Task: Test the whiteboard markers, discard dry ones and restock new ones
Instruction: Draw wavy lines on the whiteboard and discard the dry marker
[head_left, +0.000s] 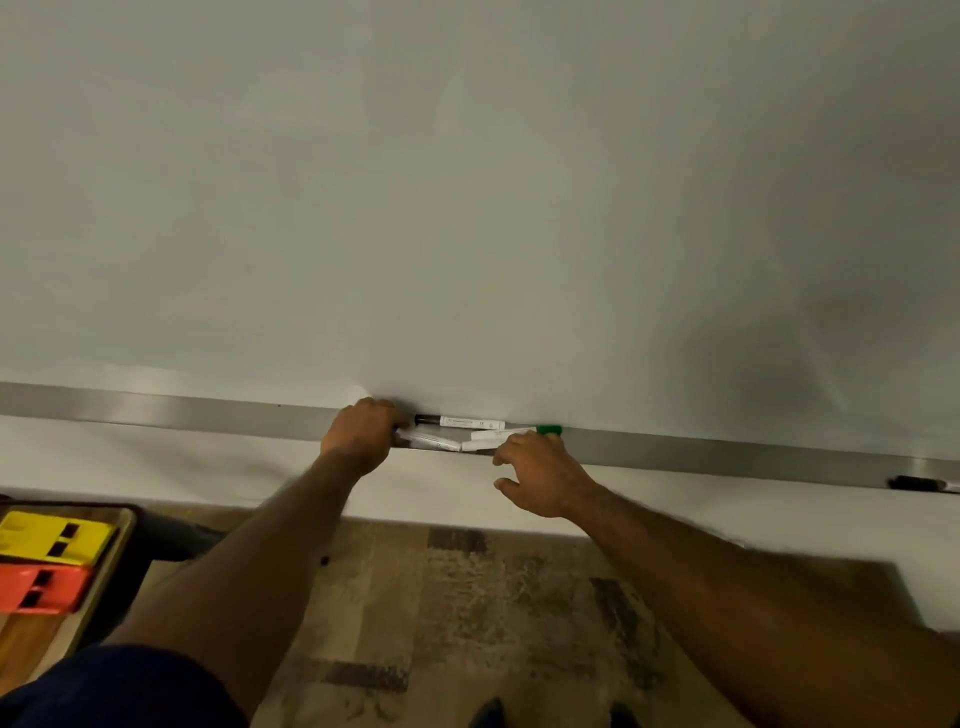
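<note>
1. Where the whiteboard (467, 208) meets the metal tray (727, 452), markers (434, 442) are clustered on the tray, with a black-capped marker (460, 421) at its back edge and a green-capped marker (524, 432) just to the right.
2. The left hand (361, 436) is curled over the cluster's left end on the tray; whether a marker is gripped cannot be told.
3. The right hand (540, 475) is held loosely spread at the tray's front edge, nothing grasped.
4. 1 lone marker (919, 484) is seen at the tray's far right.

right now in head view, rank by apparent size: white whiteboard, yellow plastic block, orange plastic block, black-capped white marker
white whiteboard
yellow plastic block and orange plastic block: alike, both cropped
black-capped white marker
</note>
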